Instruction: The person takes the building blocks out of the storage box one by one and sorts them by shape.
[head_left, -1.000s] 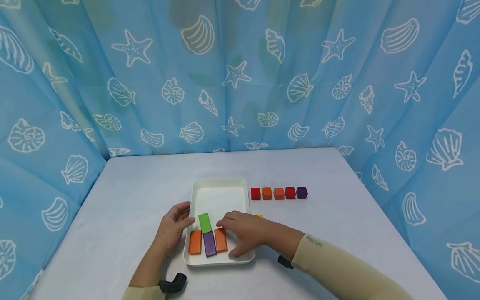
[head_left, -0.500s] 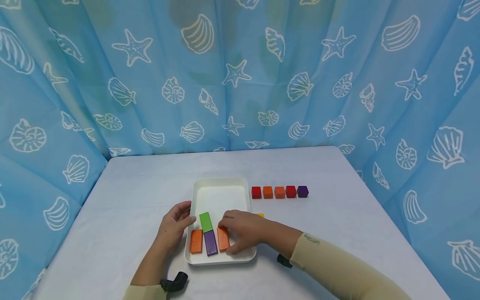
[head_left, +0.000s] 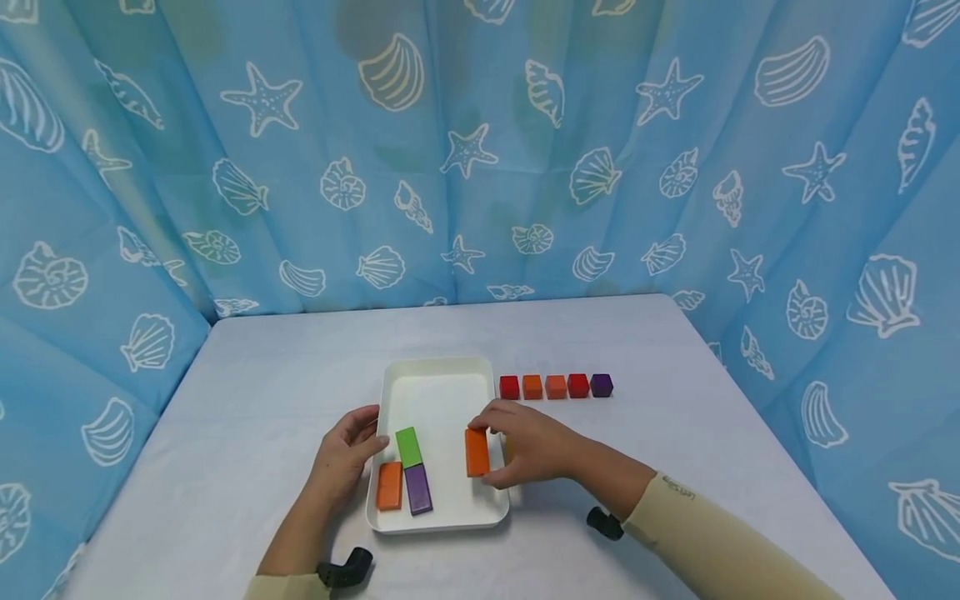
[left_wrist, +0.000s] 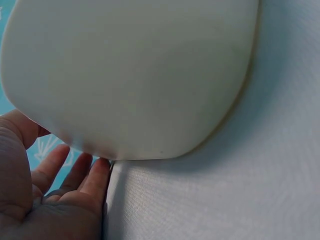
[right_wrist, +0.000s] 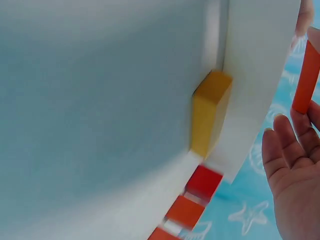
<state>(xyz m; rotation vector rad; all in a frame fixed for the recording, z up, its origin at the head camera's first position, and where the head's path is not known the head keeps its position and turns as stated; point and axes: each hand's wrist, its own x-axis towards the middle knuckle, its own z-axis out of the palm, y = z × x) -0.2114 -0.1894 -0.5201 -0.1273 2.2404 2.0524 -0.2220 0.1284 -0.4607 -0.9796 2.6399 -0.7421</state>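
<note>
My right hand [head_left: 534, 446] pinches an orange rectangular block [head_left: 477, 452] at its two ends, between thumb and fingertips, above the right part of a white tray [head_left: 438, 523]. In the right wrist view the same orange block [right_wrist: 307, 80] shows at the right edge. My left hand [head_left: 345, 454] holds the tray's left wall, thumb over the rim and fingers outside. Inside the tray lie a green block [head_left: 408, 447], a purple block [head_left: 418, 489] just below it, and another orange block [head_left: 389, 487] at the left.
A yellow block [right_wrist: 212, 112] stands against the tray's right side, mostly hidden by the right hand in the head view. Behind it runs a row of small cubes: red [head_left: 509, 387], two orange, red and purple [head_left: 602, 385]. A shell-patterned curtain [head_left: 465, 150] encloses the table.
My right hand has taken hold of the orange block beside the purple one and lifted it up, away and to the right. The left hand and the tray stay put.
</note>
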